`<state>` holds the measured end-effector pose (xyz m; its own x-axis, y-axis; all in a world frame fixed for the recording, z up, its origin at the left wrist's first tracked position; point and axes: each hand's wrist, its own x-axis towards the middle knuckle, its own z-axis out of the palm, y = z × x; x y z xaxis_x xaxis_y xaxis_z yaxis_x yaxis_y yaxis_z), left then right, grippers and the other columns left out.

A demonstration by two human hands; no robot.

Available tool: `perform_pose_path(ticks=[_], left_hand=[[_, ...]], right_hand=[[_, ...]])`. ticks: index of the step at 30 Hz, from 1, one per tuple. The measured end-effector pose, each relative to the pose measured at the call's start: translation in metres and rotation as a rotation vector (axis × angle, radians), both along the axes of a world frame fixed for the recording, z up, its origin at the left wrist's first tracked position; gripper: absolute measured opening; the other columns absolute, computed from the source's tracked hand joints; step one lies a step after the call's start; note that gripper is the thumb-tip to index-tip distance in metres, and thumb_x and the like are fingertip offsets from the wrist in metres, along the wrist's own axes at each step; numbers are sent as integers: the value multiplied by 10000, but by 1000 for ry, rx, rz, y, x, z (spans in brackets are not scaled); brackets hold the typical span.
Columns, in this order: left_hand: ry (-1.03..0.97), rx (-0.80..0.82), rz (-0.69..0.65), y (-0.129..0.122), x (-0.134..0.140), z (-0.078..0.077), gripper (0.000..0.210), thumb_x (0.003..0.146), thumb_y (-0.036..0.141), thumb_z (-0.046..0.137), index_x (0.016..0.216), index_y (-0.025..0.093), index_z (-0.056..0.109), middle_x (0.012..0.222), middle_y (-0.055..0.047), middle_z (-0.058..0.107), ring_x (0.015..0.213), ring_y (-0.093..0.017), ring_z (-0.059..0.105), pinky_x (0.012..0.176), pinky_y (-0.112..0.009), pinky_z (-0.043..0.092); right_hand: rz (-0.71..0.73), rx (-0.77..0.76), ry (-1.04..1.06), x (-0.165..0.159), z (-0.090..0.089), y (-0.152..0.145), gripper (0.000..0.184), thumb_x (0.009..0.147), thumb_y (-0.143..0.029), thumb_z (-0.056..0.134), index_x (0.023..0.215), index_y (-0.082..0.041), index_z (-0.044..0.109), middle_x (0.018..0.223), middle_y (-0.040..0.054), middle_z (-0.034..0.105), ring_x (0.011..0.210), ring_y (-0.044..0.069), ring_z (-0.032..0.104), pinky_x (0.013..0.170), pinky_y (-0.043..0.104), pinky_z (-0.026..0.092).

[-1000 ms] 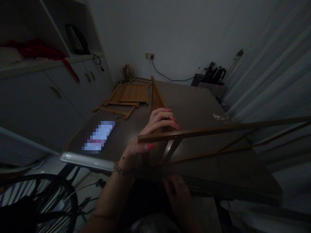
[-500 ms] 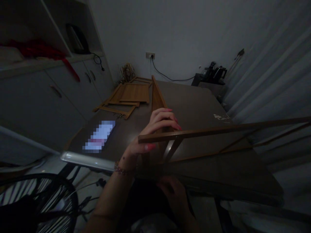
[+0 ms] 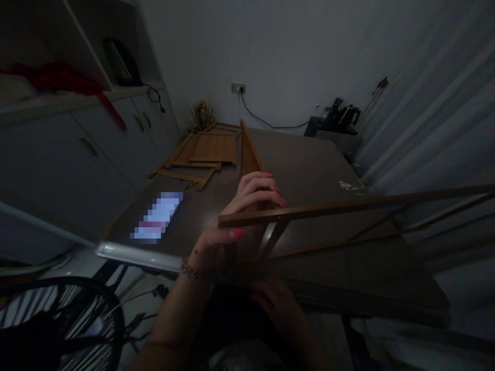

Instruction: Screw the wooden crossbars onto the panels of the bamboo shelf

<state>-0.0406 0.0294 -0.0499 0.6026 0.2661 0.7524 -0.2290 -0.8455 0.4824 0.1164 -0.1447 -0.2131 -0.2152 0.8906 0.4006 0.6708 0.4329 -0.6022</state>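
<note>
So the left hand (image 3: 247, 197) has the wooden frame (image 3: 332, 211) pinched by its left end between thumb and fingers, bar running toward 3 o'clock over the table (image 3: 305, 157). Upright panel's (image 3: 249, 154) at 12. Right hand's (image 3: 279, 304) at 5 (super dim there), can't tell its grip.

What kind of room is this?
Probably a room in someone's home, maybe a dining room: there's a big table, pale cupboards with curved handles on the left, and what looks like a long curtain on the right.
</note>
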Motion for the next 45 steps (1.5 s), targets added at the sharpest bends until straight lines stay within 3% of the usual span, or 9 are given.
perform_pose_path(ticks=[3,7,11,17,29,36,39,42,45], left_hand=[[10,4,-2,0,0,0,834,814,806,119,1169,212,582,1181,-106,546,1244,-327,403,1175,-551,151],[-10,20,34,-2,1,2,724,843,774,203,1133,227,578,1140,-92,567,1211,-318,434,1155,-566,197],[-9,23,61,-3,2,4,708,860,758,214,1114,216,593,1114,-88,570,1189,-309,449,1154,-553,210],[15,84,52,0,1,1,722,867,760,194,1163,218,569,1138,-89,563,1190,-301,445,1152,-551,210],[-9,61,21,4,2,-3,683,861,753,252,1173,231,563,1164,-85,562,1221,-311,424,1160,-562,191],[-34,-9,20,-4,2,2,839,818,803,80,1143,226,594,1137,-91,559,1210,-312,422,1171,-548,172],[-26,-11,34,-4,1,2,843,812,810,84,1137,228,601,1134,-86,553,1212,-309,410,1177,-537,163],[-16,-25,32,-4,1,2,846,801,820,96,1133,228,602,1125,-87,556,1198,-311,423,1175,-543,158],[-18,-38,13,-4,1,2,833,802,818,121,1136,227,605,1129,-89,559,1193,-313,431,1175,-544,152]], right_hand=[[-25,153,-113,0,1,4,208,977,-373,491,1016,-245,652,899,34,702,861,176,648,835,352,558],[-9,227,-138,-2,6,6,233,998,-346,447,955,-222,640,867,30,705,815,156,644,768,301,561],[-27,338,-142,-3,10,10,222,1004,-318,442,984,-216,638,862,27,716,812,153,671,804,303,559],[-6,317,-187,-3,14,15,295,1012,-342,397,1146,-231,635,870,33,709,792,157,662,746,282,561],[-58,375,-153,-5,17,14,274,1017,-221,346,1089,-210,610,892,33,742,768,157,658,744,306,488],[-11,357,-34,0,5,14,312,1028,-287,347,982,-230,649,764,13,722,663,129,648,618,240,513],[26,358,26,3,-2,13,283,1021,-300,385,1027,-241,663,760,-8,728,664,117,659,626,226,525],[-13,443,36,5,-1,12,190,977,-272,512,1085,-236,664,796,-8,734,705,119,660,673,233,524],[-137,584,-39,7,4,12,104,924,-269,615,989,-242,691,749,-16,718,687,130,628,728,281,483]])
